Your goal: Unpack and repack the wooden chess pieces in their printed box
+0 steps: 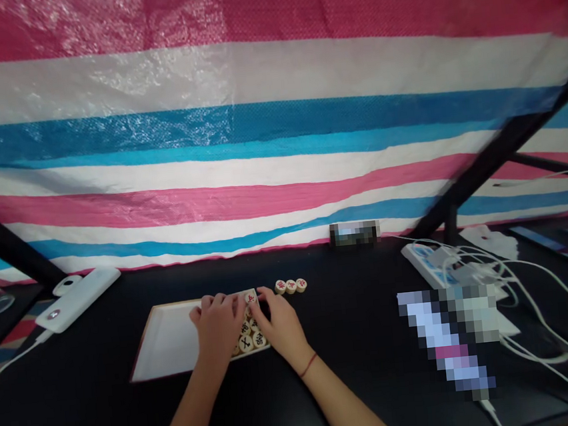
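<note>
A shallow box [264,349] of round Chinese chess pieces [245,342] lies on the black table, its pale-lined lid [168,341] folded open to the left. Over the box's left part rests my left hand [219,328], fingers stretched forward and slightly bent, covering several pieces. My right hand [282,324] is at the box's right edge, thumb and index finger apart with dark table showing between them. Between both hands, at the far right corner, a red-marked piece [251,298] faces up, touched by fingertips. Three more red-marked pieces [291,286] stand in a row outside the box.
A white power bank [79,301] with a cable is at the left. At the right are a power strip [422,263], tangled white cables [538,296] and a blurred-out phone-like object [444,341]. A blurred device [355,233] stands by the striped sheet [276,127] behind.
</note>
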`<state>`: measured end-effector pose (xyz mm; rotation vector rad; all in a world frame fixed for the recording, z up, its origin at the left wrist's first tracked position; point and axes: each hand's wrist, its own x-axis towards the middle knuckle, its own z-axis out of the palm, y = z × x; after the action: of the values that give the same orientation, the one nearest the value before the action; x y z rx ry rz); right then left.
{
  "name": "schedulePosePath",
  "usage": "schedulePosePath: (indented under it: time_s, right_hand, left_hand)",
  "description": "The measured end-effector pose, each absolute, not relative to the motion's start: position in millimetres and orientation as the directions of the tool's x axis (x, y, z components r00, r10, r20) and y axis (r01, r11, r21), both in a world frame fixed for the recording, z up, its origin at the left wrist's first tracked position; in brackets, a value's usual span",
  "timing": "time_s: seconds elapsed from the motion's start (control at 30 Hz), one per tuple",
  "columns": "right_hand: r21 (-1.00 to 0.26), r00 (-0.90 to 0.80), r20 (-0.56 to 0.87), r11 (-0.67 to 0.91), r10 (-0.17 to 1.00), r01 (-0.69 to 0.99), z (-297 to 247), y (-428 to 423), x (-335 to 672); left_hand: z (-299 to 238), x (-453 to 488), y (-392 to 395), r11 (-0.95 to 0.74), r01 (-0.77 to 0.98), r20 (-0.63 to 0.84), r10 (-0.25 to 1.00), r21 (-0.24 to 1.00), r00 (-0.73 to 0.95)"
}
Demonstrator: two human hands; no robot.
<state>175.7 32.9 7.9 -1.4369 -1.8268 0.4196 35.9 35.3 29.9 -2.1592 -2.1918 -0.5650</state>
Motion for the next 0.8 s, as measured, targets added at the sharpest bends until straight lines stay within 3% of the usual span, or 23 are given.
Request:
schedulePosePath:
  time_s: [0.3,0.57,0.8]
  right_hand:
    - [-0.713,-0.111,0.310,0.308,0.944,0.630,6.8,31.7,172.5]
    - [-0.755,-0.091,0.336,0.326,0.937,0.568,7.3,32.0,178.2]
    - [-0.663,-0.168,0.477,0.479,0.863,0.576,9.9,32.4,184.5]
  left_hand:
    - [22.2,49.1,36.0,-0.075,0.965,0.253,0.967,0.251,0.009]
    - [29.0,49.9,35.7,-0.017,0.906,0.290,0.950,0.423,-0.118]
    - [24.0,39.8,32.7,-0.296,0.753,0.396,0.917,0.587,0.052]
